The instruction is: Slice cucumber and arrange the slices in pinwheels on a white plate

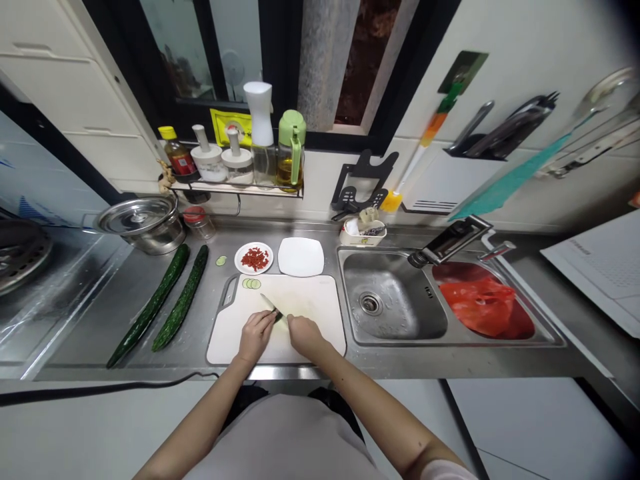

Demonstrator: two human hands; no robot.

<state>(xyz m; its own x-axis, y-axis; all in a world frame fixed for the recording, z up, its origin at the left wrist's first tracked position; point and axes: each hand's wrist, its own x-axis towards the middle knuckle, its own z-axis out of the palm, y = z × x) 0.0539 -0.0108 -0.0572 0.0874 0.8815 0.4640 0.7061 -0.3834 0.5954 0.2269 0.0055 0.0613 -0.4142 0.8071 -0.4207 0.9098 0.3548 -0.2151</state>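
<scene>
My right hand (305, 335) is wrapped round the handle of a knife (269, 302), its blade slanting up to the left over the white cutting board (325, 313). Just left of the blade, the closed fingers of my left hand (256, 333) press on a dark green piece of cucumber (278, 317), mostly hidden by the hand. Several cucumber slices (251, 284) overlap near the board's upper left. One more slice (221, 261) lies on the steel counter beyond the board. Two whole cucumbers, a longer one (150, 307) and a shorter one (183, 300), lie left of the board.
Behind the board stand a plate of chopped red pieces (255, 258) and a white square plate (301, 257). A lidded steel pot (145, 223) and a red-capped jar (199, 223) are at back left. The sink (395, 300) is on the right, with a red bag (477, 307) in its second basin.
</scene>
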